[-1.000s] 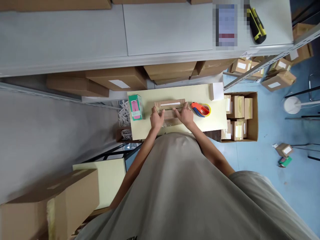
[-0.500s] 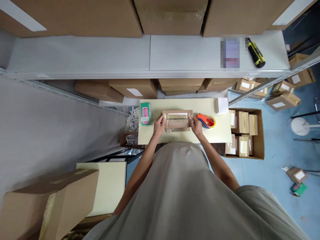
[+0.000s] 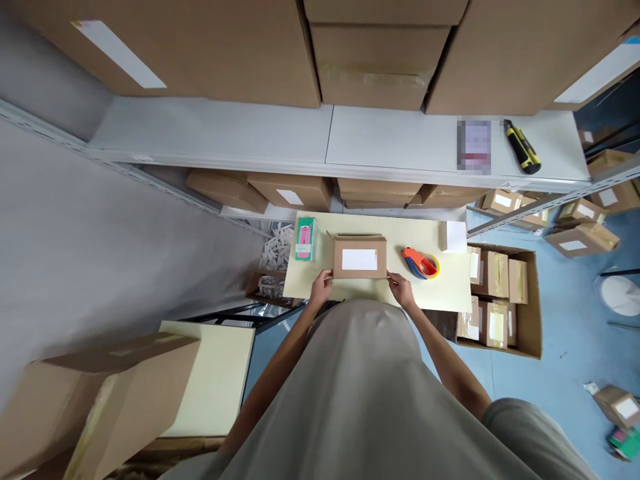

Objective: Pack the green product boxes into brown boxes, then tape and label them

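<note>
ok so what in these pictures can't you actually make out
All in the head view:
Print on the white label and the green box: too small to read.
Contents of the cardboard box between the left hand and right hand: hidden by its walls.
Item beside the yellow-and-black cutter: blurred by pixelation.
Large boxes above the shelf: cut off by the top edge.

Hidden underside of the box
</note>
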Demonstrator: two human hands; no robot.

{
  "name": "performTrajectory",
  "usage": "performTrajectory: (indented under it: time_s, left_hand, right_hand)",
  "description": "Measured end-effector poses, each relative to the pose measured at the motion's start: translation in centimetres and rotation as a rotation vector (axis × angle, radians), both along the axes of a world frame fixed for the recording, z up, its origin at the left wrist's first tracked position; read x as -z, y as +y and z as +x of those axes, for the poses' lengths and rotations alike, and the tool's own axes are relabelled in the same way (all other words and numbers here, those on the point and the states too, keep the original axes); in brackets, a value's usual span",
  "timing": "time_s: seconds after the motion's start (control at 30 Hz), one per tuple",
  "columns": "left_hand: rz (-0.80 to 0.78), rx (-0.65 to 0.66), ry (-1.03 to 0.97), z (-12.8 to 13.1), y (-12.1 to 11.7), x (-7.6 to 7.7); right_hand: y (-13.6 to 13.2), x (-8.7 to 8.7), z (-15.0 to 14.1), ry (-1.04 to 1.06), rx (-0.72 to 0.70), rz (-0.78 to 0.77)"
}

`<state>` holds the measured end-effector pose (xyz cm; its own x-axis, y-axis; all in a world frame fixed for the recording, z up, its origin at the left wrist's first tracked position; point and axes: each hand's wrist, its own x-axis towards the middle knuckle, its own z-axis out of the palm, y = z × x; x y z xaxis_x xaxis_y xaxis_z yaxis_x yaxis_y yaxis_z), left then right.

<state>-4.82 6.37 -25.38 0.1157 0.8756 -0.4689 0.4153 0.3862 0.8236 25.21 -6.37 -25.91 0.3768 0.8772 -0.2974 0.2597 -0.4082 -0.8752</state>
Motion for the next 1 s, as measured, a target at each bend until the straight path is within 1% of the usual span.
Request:
performTrajectory:
  time_s: [0.07, 0.13, 0.23, 0.3, 0.4, 0.47, 0.53, 0.6, 0.67, 0.73, 0.8, 0.83, 0.9, 0.93, 1.0]
  left_hand:
    - [0.019, -0.022, -0.004, 0.3, 1.7, 0.2]
    - [0.031, -0.049, -0.012, 1.2, 3.9, 0.0]
    - [0.043, -0.060, -0.041, 2.9, 6.8, -0.7]
    - [0.053, -0.057, -0.061, 3.5, 7.7, -1.5]
    - [0.091, -0.085, -0.114, 2.9, 7.1, -2.9]
    - [0.119, -0.114, -0.188, 2.1, 5.8, -3.7]
    - [0.122, -0.137, -0.254, 1.4, 4.2, -4.1]
    - [0.083, -0.159, -0.238, 1.1, 2.9, -4.1]
    - [0.028, -0.175, -0.175, 1.1, 1.8, -3.8]
    - [-0.004, -0.171, -0.108, 1.1, 1.1, -3.5]
    - [0.010, -0.171, -0.062, 0.9, 0.8, -3.6]
    - [0.055, -0.167, -0.027, 0.8, 0.7, -3.8]
    - [0.227, -0.128, 0.054, 0.8, 0.8, -4.8]
    - [0.334, -0.090, 0.094, 1.0, 1.0, -5.4]
    - [0.534, 0.012, 0.147, 1.9, 1.4, -6.9]
  right_hand:
    - [1.2, 0.1, 0.9, 0.007, 0.046, 0.002]
    - [3.1, -0.2, 1.6, 0.014, 0.111, 0.016]
    - [6.2, -1.0, 1.7, 0.115, 0.145, 0.034]
    - [7.3, -1.8, 1.3, 0.202, 0.142, 0.060]
    - [7.0, -3.1, 0.8, 0.238, 0.144, 0.143]
    - [5.8, -3.8, 0.4, 0.232, 0.154, 0.176]
    - [4.5, -4.1, 0.0, 0.231, 0.163, 0.163]
    - [3.3, -3.9, -0.5, 0.224, 0.160, 0.113]
    - [2.2, -3.2, -0.7, 0.177, 0.122, 0.049]
    - [1.3, -2.5, -0.2, 0.060, 0.070, 0.010]
    - [0.7, -1.7, 1.1, -0.146, 0.064, -0.007]
    - [0.5, -1.4, 2.1, -0.269, 0.089, -0.030]
    - [0.3, -0.8, 4.1, -0.486, 0.162, -0.127]
    - [0.4, -0.5, 5.0, -0.555, 0.192, -0.181]
    - [0.6, 0.1, 6.3, -0.600, 0.227, -0.241]
